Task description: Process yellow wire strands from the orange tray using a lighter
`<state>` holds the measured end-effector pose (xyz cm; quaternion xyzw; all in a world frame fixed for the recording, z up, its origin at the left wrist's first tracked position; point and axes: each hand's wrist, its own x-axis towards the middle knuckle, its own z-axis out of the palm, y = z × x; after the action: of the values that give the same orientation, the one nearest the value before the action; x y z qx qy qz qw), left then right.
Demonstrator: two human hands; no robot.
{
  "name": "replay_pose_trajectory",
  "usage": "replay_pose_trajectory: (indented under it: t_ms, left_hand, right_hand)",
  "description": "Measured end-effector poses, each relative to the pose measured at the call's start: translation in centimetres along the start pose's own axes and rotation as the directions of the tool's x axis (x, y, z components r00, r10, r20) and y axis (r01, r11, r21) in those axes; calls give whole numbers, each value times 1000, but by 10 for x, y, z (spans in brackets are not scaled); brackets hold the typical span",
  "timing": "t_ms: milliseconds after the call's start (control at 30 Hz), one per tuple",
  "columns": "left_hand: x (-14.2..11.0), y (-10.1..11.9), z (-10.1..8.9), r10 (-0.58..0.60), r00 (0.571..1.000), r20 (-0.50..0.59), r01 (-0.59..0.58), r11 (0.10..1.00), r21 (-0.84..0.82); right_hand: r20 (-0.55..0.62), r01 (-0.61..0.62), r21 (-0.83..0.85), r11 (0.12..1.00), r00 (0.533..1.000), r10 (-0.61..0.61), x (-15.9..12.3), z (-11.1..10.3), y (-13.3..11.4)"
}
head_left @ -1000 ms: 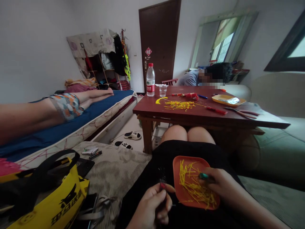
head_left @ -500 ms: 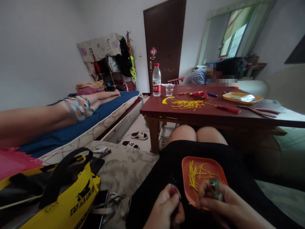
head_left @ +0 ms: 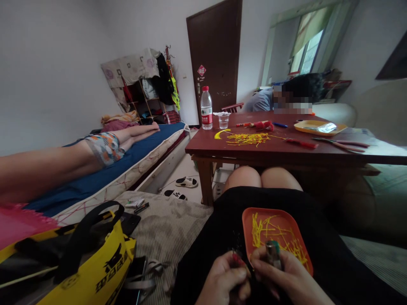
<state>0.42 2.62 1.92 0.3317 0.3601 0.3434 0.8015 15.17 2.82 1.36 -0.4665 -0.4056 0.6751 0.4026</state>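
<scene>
- low dark-red table (head_left: 273, 152) stands at twelve o'clock, with a red-capped, red-labelled water bottle (head_left: 206, 108); its print is too small to read.
- right hand (head_left: 286, 277) grips a green-topped lighter (head_left: 272, 253) upright over the orange tray (head_left: 246, 228) of yellow strands on the lap.
- left hand (head_left: 224, 279) pinches a small red piece (head_left: 235, 256) just beside the lighter.
- yellow bag (head_left: 92, 271) at eight o'clock bears black characters.

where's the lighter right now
In the head view the lighter is low and right of centre, upright in the right hand, at the near edge of the orange tray on the lap, close beside the left hand.
</scene>
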Motion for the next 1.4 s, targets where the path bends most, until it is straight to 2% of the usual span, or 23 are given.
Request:
replay_pose_trajectory:
  t_ms: [233,433,767,900,1033,1100,1200,1400]
  left_hand:
    - [-1,3,4,-18,1000,-5,18,998,63]
    - [0,2,1,-55,998,21,54,997,62]
    - [2,6,-4,-213,975,70,210,977,40]
    - [-1,7,-1,-146,986,78,145,989,17]
    - [-4,7,6,52,990,128,-60,997,55]
    - [-3,2,5,120,990,80,-122,992,22]
    - [0,-9,-1,104,994,-17,-104,995,5]
    - [-2,-14,-6,85,995,-57,-81,995,56]
  right_hand:
    - [36,-4,81,997,999,1,0,3,5]
    - [70,74,-60,996,995,-69,-2,2,3]
    - [102,245,-251,936,969,-226,-6,2,0]
    - [76,228,-213,950,973,-217,-6,4,0]
    - [30,154,-27,988,988,-153,-4,8,3]
    - [13,142,8,990,990,-142,-5,9,4]
    - [8,141,-29,990,990,-141,-5,9,4]
    - [0,134,-68,989,991,-135,-1,6,15]
